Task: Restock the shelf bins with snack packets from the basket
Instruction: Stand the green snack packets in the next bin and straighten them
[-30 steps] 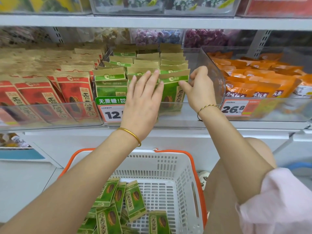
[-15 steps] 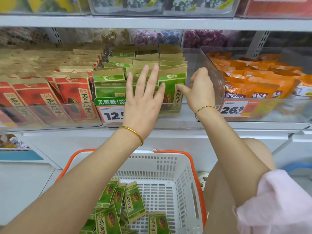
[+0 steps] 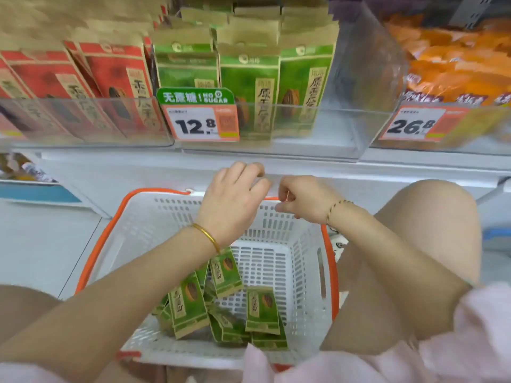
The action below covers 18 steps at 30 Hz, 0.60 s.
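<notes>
Fingers (image 3: 250, 171) on left hand (image 3: 232, 201) and right hand (image 3: 305, 203) are hanging loosely curled, empty, withdrawing from the twelve-o'clock clear plastic bin (image 3: 331, 125) toward the white orange-rimmed basket (image 3: 276, 258).

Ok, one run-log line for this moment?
left hand: empty, over rim of white plastic basket | right hand: empty, beside it | green snack packets: several loose in basket | clear plastic shelf bin: stocked, green
</notes>
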Each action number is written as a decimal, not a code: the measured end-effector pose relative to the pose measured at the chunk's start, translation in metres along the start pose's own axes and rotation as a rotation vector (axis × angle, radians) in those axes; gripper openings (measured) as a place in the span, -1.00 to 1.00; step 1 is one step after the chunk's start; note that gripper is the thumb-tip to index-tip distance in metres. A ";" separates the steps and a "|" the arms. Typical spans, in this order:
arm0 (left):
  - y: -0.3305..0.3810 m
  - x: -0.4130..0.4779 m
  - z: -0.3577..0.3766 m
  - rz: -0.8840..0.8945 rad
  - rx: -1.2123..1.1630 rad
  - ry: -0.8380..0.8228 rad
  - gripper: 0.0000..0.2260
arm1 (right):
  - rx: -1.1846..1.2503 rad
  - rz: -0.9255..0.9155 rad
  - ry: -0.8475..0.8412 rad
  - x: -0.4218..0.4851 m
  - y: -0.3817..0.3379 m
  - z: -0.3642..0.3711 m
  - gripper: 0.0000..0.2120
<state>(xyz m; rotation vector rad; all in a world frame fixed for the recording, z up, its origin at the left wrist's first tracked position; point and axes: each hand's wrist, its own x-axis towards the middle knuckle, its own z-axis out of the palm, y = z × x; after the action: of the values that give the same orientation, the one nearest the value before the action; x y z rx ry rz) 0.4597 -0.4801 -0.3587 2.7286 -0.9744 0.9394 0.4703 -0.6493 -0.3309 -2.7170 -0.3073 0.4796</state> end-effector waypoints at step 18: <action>-0.008 -0.096 0.068 -0.279 -0.132 -0.848 -0.71 | -0.669 -0.643 -0.915 0.014 0.006 0.232 -0.63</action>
<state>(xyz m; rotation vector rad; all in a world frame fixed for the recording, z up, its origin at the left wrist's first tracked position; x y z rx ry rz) 0.4418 -0.4410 -0.4686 3.0312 -0.6433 -0.3625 0.3986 -0.5781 -0.5402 -2.4976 -1.7593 1.5909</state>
